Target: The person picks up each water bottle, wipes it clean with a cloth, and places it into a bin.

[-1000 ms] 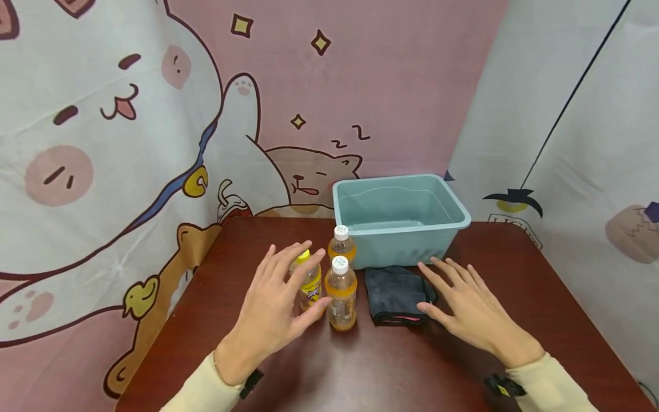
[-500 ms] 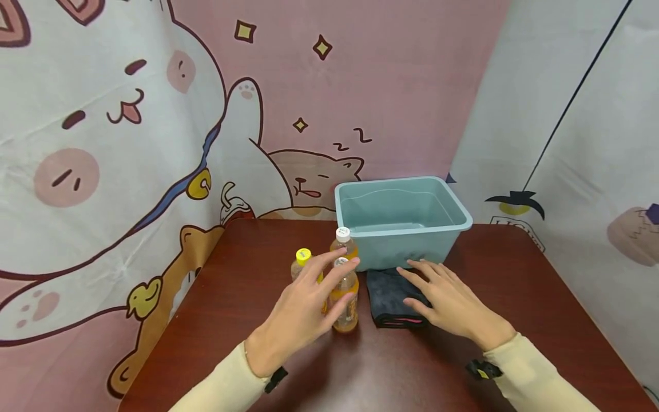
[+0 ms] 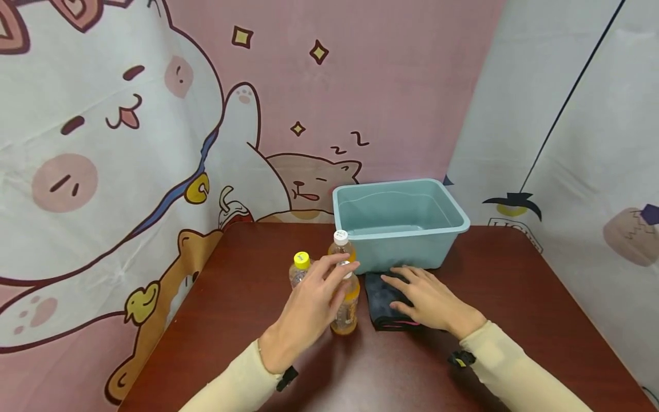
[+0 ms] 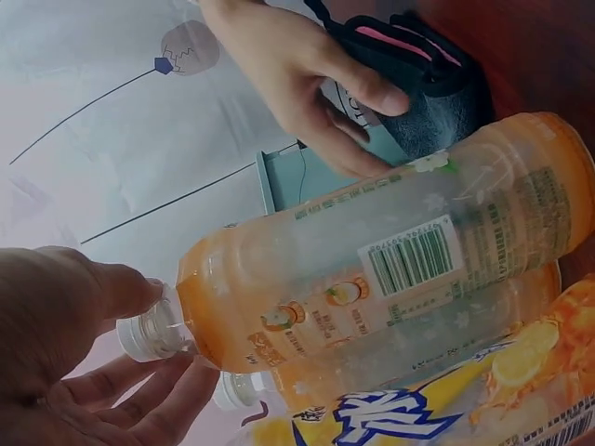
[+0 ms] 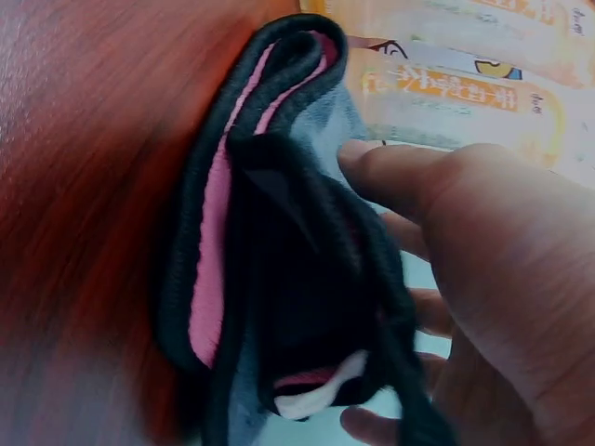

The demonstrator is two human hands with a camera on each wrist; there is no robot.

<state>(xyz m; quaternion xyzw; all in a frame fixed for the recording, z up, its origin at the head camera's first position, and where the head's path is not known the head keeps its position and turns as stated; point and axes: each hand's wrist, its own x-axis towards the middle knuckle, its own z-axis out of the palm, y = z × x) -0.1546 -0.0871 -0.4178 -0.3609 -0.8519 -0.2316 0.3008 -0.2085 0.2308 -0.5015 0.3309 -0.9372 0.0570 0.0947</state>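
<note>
Three drink bottles stand together on the dark red table. My left hand reaches over the front orange bottle. In the left wrist view its thumb and curled fingers sit on either side of that bottle's white cap. A yellow-capped bottle stands to the left, and another white-capped bottle stands behind. My right hand lies on a folded dark cloth with a pink inner edge. Its fingers are spread over the top and its thumb is on the near fold.
A pale teal plastic tub stands just behind the cloth and bottles, with nothing visible inside. Cartoon-printed curtains close off the back and both sides of the table. Bare tabletop lies to the left, to the right and in front of the hands.
My left hand moved right, from the yellow-capped bottle to the front orange bottle's cap. My right hand slid left and forward onto the cloth.
</note>
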